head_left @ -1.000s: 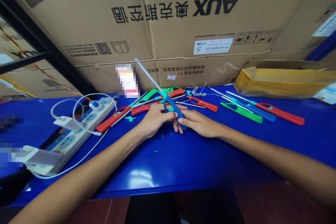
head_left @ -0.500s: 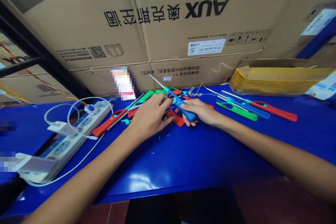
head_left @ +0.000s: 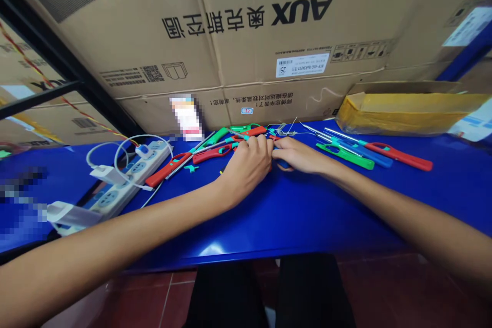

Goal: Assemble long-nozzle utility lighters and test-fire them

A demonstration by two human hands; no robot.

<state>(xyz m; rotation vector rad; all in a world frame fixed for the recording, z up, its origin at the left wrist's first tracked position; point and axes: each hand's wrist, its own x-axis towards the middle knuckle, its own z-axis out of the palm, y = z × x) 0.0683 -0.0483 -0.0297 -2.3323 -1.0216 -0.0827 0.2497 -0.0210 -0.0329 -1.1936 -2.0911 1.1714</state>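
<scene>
My right hand [head_left: 298,156] is closed around a blue gas lighter [head_left: 283,164]; only a bit of its handle shows beneath the fingers. Pressed up against it, my left hand [head_left: 249,166] has its fingers curled over the lighter's front part, which is hidden. Left of my hands lie a red lighter [head_left: 210,154], another red lighter [head_left: 169,170] and a small turquoise piece [head_left: 191,168]. Behind them are green lighter parts [head_left: 246,128] and a red handle [head_left: 257,132]. To the right rest a green lighter [head_left: 351,156], a blue lighter [head_left: 378,158] and a red lighter [head_left: 403,157].
A white power strip [head_left: 134,169] with plugs and cables runs along the left of the blue table [head_left: 307,215]. A lit phone [head_left: 187,118] leans on the large cardboard box [head_left: 246,61] at the back. At the back right stands an open, yellow-taped box [head_left: 403,113].
My left hand has swung right and closed over the blue lighter's front, beside my right hand. The lighter's long metal rod, plain before, is now mostly hidden. The view has shifted slightly.
</scene>
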